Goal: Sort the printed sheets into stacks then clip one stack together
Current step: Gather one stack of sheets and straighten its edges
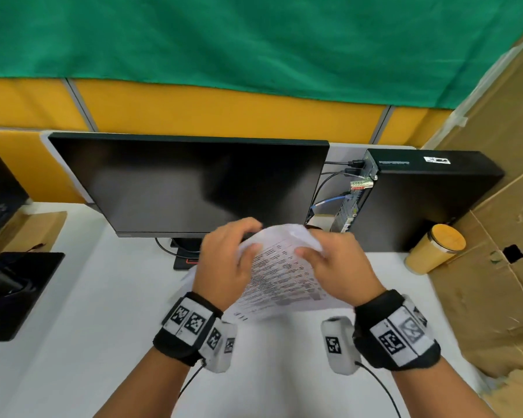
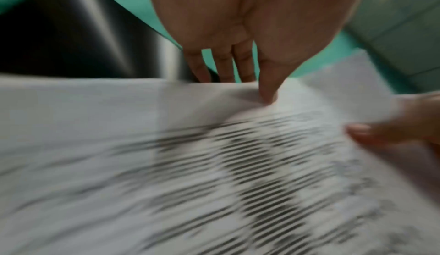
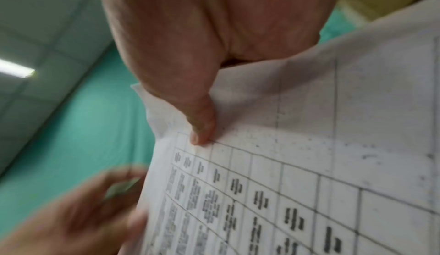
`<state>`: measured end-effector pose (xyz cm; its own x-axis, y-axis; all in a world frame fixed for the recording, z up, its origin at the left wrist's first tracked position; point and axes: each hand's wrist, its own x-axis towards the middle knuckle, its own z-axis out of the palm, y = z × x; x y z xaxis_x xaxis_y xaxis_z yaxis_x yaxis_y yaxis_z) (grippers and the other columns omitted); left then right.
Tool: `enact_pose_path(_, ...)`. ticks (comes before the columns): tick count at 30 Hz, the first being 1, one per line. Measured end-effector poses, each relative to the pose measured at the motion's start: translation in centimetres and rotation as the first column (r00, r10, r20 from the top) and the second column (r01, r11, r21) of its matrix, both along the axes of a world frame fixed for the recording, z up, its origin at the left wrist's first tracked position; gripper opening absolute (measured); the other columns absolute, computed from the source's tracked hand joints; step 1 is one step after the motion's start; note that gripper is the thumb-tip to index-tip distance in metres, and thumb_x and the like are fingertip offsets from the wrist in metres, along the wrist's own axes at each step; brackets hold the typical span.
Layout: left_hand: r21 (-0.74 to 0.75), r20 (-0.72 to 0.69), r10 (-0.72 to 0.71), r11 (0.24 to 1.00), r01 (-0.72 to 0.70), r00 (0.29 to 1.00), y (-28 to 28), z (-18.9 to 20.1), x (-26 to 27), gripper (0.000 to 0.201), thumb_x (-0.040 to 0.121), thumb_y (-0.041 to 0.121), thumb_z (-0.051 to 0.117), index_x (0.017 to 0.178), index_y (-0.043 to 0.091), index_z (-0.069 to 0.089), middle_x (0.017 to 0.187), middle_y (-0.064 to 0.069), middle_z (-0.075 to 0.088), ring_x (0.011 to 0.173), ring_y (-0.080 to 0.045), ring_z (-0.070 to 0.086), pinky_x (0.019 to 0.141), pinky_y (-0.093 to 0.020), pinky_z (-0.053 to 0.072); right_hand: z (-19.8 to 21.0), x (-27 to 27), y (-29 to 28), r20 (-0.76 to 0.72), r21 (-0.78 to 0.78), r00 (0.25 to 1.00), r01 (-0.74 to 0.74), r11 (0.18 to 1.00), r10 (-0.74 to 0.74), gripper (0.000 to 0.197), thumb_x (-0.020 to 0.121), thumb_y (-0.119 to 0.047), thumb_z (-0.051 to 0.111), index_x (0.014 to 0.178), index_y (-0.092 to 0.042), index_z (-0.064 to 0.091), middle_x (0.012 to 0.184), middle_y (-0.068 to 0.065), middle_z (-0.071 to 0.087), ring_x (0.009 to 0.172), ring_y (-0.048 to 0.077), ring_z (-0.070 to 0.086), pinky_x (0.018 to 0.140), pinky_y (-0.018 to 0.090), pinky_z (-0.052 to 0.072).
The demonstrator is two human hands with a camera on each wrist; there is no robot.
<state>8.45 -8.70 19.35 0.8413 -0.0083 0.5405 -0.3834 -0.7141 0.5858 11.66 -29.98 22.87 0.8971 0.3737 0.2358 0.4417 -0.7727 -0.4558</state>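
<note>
White printed sheets (image 1: 281, 276) with table text are held up above the white desk (image 1: 109, 312), in front of the monitor. My left hand (image 1: 227, 260) pinches the sheets' left side, thumb on the printed face (image 2: 267, 97) and fingers behind. My right hand (image 1: 329, 263) grips the right side near the top, thumb pressed on the page (image 3: 202, 133). The sheets (image 2: 214, 165) fill the left wrist view, blurred. The table print shows clearly on the sheets (image 3: 309, 165) in the right wrist view. No clip is in sight.
A black monitor (image 1: 194, 182) stands just behind the hands. A black computer case (image 1: 420, 200) and a yellow cup (image 1: 435, 248) are at the right, beside cardboard (image 1: 495, 236). A second monitor's base (image 1: 15, 291) sits at the left.
</note>
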Motion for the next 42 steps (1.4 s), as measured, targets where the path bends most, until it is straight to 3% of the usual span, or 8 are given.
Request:
enact_pose_path(5,-0.117,-0.381,0.4,0.873,-0.473,0.833,7.7,-6.0,-1.3,0.086,0.071,0.042,0.081,0.142,0.026,0.034,0.151,-0.001,0.035,0.138,-0.022,0.035,0.112,-0.048,0.031,-1.1,-0.8,-5.0,-0.43,0.514,0.902,0.223,0.829,0.024,0.012,0.09,-0.021,0.067,0.098,-0.022,0.075,0.092,-0.01,0.078,0.086,0.007,0.073,0.076,0.024,0.055)
enact_pose_path(8,-0.763,-0.49,-0.188,0.565,-0.315,0.851,9.6,-7.4,-1.4,0.101,0.06,0.035,0.09,0.142,0.021,0.034,0.146,-0.005,0.047,0.136,-0.028,0.043,0.107,-0.045,0.042,-2.9,-1.0,-5.8,-0.516,0.562,0.855,0.299,0.771,0.045,0.014,0.089,-0.022,0.067,0.101,-0.023,0.075,0.1,-0.005,0.077,0.094,0.017,0.073,0.085,0.038,0.057)
enact_pose_path(10,-0.87,-0.434,-0.406,0.42,-0.258,0.804,9.7,-7.7,-1.0,0.095,0.055,0.032,0.093,0.135,0.009,0.047,0.132,-0.016,0.06,0.124,-0.037,0.055,0.099,-0.047,0.05,-4.3,-0.9,-5.6,-0.548,0.565,0.836,0.339,0.752,0.035,0.015,0.089,-0.022,0.068,0.101,-0.022,0.075,0.101,-0.002,0.077,0.096,0.022,0.072,0.09,0.046,0.055)
enact_pose_path(15,-0.814,-0.42,-0.311,0.544,-0.203,0.853,8.1,-6.8,-1.3,0.028,0.082,0.001,0.065,0.11,0.005,0.065,0.109,-0.016,0.072,0.096,-0.028,0.072,0.077,-0.034,0.06,-7.4,-0.9,-5.4,-0.574,0.621,0.819,0.441,0.648,-0.007,0.013,0.089,-0.019,0.068,0.098,-0.027,0.074,0.098,-0.006,0.077,0.095,0.022,0.071,0.085,0.04,0.056)
enact_pose_path(19,-0.767,-0.465,-0.231,0.588,-0.258,0.855,7.8,-9.5,-2.4,0.046,0.069,0.009,0.08,0.111,0.01,0.062,0.105,-0.008,0.074,0.093,-0.023,0.071,0.072,-0.032,0.059,-11.2,-1.8,-4.8,-0.611,0.631,0.791,0.506,0.588,-0.026,0.022,0.088,-0.011,0.069,0.102,-0.027,0.07,0.099,-0.008,0.077,0.096,0.015,0.071,0.072,0.021,0.055)
enact_pose_path(32,-0.626,-0.55,-0.062,0.691,-0.362,0.833,6.6,-12.0,-3.1,0.033,0.08,0.001,0.072,0.106,0.017,0.06,0.102,-0.004,0.07,0.092,-0.021,0.068,0.076,-0.034,0.056,-14.7,-3.4,-4.4,-0.617,0.61,0.776,0.579,0.541,-0.136,0.032,0.083,-0.011,0.075,0.108,-0.025,0.061,0.105,-0.002,0.07,0.099,0.018,0.067,0.074,0.023,0.052)
enact_pose_path(38,-0.744,-0.447,-0.075,0.585,-0.323,0.891,6.2,-11.0,-2.9,0.039,0.073,0.053,0.061,0.1,0.025,0.059,0.092,0.001,0.069,0.083,-0.018,0.067,0.065,-0.028,0.054,-13.0,-3.7,-2.9,-0.527,0.722,0.833,0.545,0.426,-0.171,0.017,0.091,-0.02,0.066,0.105,-0.02,0.059,0.096,0.002,0.066,0.083,0.016,0.065,0.06,0.019,0.052)
enact_pose_path(42,-0.746,-0.446,0.031,0.54,-0.391,0.894,5.4,-10.4,-2.2,0.026,0.085,0.046,0.052,0.092,0.022,0.062,0.092,-0.007,0.068,0.08,-0.026,0.065,0.064,-0.033,0.051,-12.3,-3.4,-1.8,-0.563,0.696,0.782,0.623,0.357,-0.266,0.01,0.094,-0.027,0.061,0.093,-0.018,0.059,0.085,0.003,0.064,0.074,0.019,0.062,0.054,0.027,0.049)
